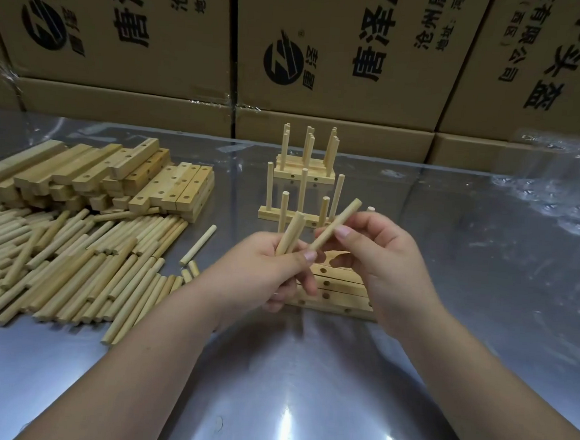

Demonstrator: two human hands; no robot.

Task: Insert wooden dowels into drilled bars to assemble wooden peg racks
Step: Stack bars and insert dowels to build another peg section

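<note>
My left hand (271,270) pinches a small bundle of dowels (289,233) that point up. My right hand (382,260) grips a single dowel (337,228), tilted up to the right, its lower end close to the left hand's fingers. Both hands hover over a row of drilled bars (338,292) lying flat with empty holes facing up. Beyond them stands a bar with dowels upright in it (295,216), and farther back more finished peg racks (304,169).
A big heap of loose dowels (55,265) covers the shiny metal table (287,391) at the left, one stray dowel (198,244) beside it. Stacked drilled bars (106,176) lie behind the heap. Cardboard boxes (328,50) wall the back; crinkled plastic film (558,190) sits far right.
</note>
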